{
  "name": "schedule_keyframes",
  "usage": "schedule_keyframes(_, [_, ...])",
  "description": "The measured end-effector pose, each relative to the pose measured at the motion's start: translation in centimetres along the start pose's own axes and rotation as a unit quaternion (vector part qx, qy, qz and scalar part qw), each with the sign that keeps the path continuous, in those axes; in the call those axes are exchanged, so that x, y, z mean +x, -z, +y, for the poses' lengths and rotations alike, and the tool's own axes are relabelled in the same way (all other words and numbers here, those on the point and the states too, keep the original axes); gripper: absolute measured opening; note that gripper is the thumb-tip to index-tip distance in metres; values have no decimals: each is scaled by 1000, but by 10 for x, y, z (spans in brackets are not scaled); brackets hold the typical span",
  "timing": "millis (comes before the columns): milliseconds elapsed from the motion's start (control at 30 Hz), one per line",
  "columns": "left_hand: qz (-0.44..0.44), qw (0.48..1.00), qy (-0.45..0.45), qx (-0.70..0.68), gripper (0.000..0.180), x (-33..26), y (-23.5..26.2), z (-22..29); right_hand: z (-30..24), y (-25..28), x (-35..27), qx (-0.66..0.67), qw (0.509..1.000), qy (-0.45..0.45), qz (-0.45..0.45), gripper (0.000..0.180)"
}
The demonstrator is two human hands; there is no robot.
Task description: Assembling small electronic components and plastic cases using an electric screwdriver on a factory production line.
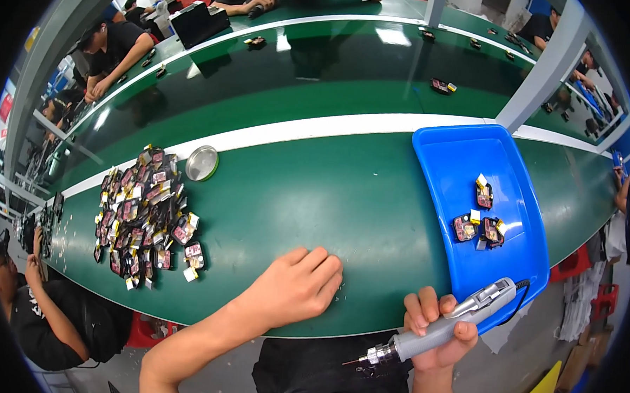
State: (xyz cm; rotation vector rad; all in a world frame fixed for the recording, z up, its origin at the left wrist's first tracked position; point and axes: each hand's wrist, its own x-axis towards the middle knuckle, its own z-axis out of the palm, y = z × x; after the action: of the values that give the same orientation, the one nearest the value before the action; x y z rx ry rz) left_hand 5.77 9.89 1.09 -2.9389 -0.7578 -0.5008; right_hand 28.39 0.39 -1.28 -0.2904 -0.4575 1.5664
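Two bare hands at a green table (280,195), as I follow them from a distance. At lower right, the right hand (446,352) holds a grey electric screwdriver (428,337), its fingers and thumb wrapped about the body behind the metal nose. I judge that this hold keeps the thin bit (351,363) clear; it points down and left, away from the curled fingers. A dark cable (526,293) leaves the rear end, crossing the near corner of the blue tray (513,170) in my view; whether it touches the rim I cannot tell.

At lower centre, the left hand (293,287) is loosely curled above the table's near edge. Its back faces me, so I cannot tell whether the fingers hold anything.

The small black cases form a heap (142,213) at centre left, while three cases (484,195) with pale and yellow tabs lie inside the tray at right. Such placing probably keeps the two groups apart and within reach. A round tin (202,163) sits just beside the heap's upper right.
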Motion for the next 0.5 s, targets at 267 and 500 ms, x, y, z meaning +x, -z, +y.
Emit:
schedule_keyframes(267, [53, 976, 155, -144, 23, -2, -6, -13, -9, -2, 23, 28, 998, 48, 39, 20])
schedule_keyframes(500, [127, 909, 316, -242, 18, -50, 6, 1, -5, -12, 52, 61, 996, 67, 11, 14])
